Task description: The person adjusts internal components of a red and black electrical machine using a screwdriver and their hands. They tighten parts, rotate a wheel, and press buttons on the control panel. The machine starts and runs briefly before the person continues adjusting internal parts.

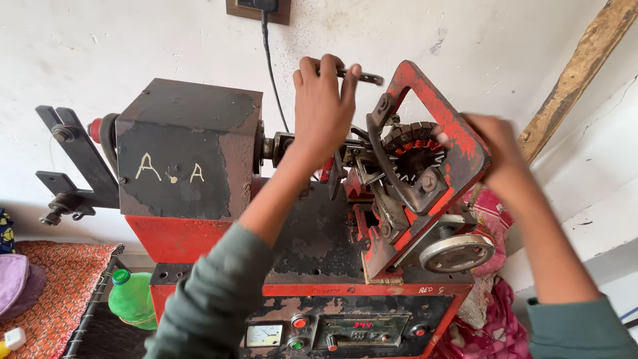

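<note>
— Two hands are seen at the red winding machine (199,236); what is held by each?

— A thin metal handle bar (362,76) above the machine's middle is gripped by the left hand (322,110), its fingers (330,66) clenched around it — probably so the spindle can be turned or steadied. The right hand (498,149) is laid against the outer edge of the red clamp frame (458,143) at the machine's right end; it is blurred, so whether its fingers are closed cannot be told.

— And the workpiece?

— A round slotted stator core (415,146) is seated inside that frame, in line with the shaft that comes out of the black housing (183,149) — held there, it seems, so it can spin on axis. A grey handwheel (457,252) is set just below the frame, and a control panel (345,329) with a red readout is fitted along the machine's front. A green bottle (133,299) lies lower left of the machine.
</note>
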{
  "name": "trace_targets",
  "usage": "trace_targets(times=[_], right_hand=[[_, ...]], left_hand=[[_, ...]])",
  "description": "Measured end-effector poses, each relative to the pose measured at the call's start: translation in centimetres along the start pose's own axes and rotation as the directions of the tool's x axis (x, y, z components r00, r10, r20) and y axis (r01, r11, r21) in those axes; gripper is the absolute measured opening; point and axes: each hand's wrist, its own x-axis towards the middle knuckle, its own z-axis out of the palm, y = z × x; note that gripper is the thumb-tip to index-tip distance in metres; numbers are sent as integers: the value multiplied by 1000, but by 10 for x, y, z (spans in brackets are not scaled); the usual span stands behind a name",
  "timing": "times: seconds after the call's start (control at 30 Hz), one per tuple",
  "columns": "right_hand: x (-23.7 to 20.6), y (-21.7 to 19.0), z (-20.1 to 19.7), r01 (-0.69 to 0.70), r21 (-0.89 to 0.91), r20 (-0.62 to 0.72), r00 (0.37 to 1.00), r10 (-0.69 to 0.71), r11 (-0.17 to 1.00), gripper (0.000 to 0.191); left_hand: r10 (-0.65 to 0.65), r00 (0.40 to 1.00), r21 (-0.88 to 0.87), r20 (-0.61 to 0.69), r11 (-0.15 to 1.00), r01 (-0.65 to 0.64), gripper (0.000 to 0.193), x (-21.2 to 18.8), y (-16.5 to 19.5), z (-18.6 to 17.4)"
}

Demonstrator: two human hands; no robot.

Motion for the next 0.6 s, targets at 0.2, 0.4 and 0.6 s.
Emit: trace_targets(times=[0.2,0.4,0.6], right_hand=[[-46,-46,-34,-118,175,-301,939,167,977,14],[-136,-123,23,-7,-31,-588,809,-13,1000,12],[-158,-134,128,195,140,-313,939,-144,971,19]], left_hand=[[192,970,-146,-152,966,-214,24,-82,27,-39],[329,921,-157,-207,918,-363,14,-155,10,-46],[404,893,-117,-200,895,-431,18,-192,-21,-40]])
